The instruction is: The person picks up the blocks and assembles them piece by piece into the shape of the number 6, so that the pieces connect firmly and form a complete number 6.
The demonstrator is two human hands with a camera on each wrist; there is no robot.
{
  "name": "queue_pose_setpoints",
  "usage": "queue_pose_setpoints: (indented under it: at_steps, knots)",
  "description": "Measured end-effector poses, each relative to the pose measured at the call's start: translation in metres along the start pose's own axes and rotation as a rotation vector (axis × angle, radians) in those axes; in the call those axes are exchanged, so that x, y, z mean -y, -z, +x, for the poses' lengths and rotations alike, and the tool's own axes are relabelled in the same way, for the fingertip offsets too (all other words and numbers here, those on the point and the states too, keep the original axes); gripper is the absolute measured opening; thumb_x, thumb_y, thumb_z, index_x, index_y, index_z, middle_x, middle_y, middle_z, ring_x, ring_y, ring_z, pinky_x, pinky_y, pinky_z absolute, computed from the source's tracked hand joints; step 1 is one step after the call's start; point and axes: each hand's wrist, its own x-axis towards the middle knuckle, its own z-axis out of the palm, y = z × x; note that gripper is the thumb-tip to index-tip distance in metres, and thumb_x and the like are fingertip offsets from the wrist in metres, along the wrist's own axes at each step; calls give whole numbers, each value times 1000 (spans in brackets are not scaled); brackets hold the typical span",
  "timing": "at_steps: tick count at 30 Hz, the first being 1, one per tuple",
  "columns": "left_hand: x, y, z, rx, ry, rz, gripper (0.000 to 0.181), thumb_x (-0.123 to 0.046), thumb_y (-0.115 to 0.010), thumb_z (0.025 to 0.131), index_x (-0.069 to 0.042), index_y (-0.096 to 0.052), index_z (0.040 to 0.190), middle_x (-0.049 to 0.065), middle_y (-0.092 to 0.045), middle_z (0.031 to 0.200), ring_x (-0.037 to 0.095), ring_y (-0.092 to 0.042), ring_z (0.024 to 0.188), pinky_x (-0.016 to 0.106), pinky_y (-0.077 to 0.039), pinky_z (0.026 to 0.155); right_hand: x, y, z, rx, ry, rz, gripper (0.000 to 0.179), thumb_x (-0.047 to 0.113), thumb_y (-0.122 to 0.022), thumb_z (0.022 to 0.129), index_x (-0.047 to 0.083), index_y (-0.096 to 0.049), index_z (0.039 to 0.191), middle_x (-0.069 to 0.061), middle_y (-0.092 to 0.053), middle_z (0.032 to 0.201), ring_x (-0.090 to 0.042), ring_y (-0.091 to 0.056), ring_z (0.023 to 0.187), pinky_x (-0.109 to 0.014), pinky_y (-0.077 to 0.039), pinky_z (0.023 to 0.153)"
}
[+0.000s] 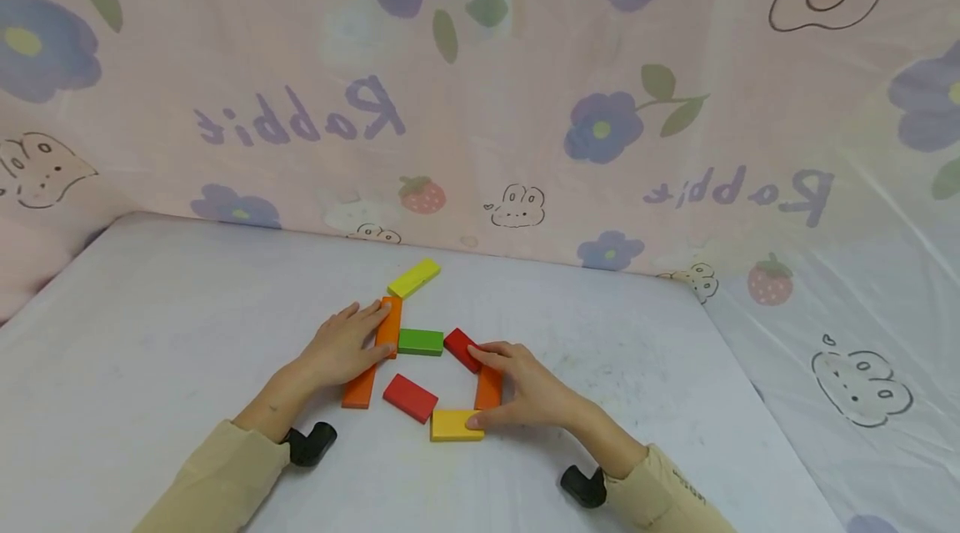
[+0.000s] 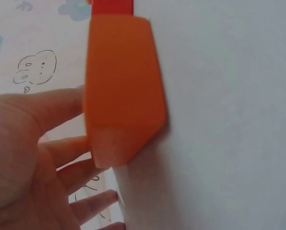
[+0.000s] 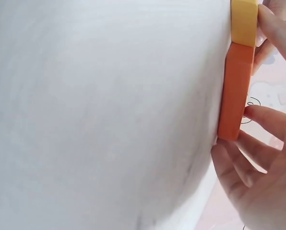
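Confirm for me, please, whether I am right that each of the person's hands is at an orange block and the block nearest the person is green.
Not quite: the nearest one is a yellow block, not green, as the head view shows. The rest stands: of the two hands, the left hand and the right hand are each at an orange block.

Pink printed curtain (image 1: 480,141), purple flowers (image 1: 603,130), outlined rabbits (image 1: 517,209), red strawberries (image 1: 423,197), mirrored purple "Rabbit" lettering (image 1: 303,116), white tabletop (image 1: 637,366)
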Motion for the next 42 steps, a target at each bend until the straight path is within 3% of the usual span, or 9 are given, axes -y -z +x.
queue_pose_setpoints:
  at_steps: [17,22,28,36,42]
  knots:
    - [0,1,-7,30,26,-59,67,-25,-60,92,5,-33,146,30,-35,147,48,-31,136,62,-28,110,0,-5,1,3,8,10,85,45,-81,73,20,-44,145,-5,-41,147,-26,-38,131,-51,-40,105]
    - [1,2,-11,9,3,-69,67,-26,-62,92,4,-35,145,31,-33,148,48,-30,136,63,-27,109,0,-5,2,13,13,7,84,44,-80,74,20,-43,146,-6,-39,148,-25,-38,130,-50,-41,104]
    - [-2,4,-19,-61,-60,-78,61,-21,-66,89,3,-43,140,28,-35,148,47,-29,137,63,-28,108,0,-3,2,22,16,-4,85,44,-79,75,20,-41,147,-6,-38,149,-26,-36,131,-50,-41,104]
    - [-11,3,-30,-150,-189,-109,44,-13,-72,85,-3,-60,126,19,-53,134,38,-46,127,55,-42,102,0,0,1,28,-4,-8,84,44,-79,75,20,-42,147,-5,-38,148,-26,-36,131,-49,-42,104]
    - [-15,2,-36,-100,-232,-157,35,-11,-74,82,-5,-66,116,6,-67,111,25,-59,103,47,-51,92,0,0,1,29,5,-7,85,44,-79,75,17,-41,147,-7,-38,148,-27,-36,131,-50,-42,104]
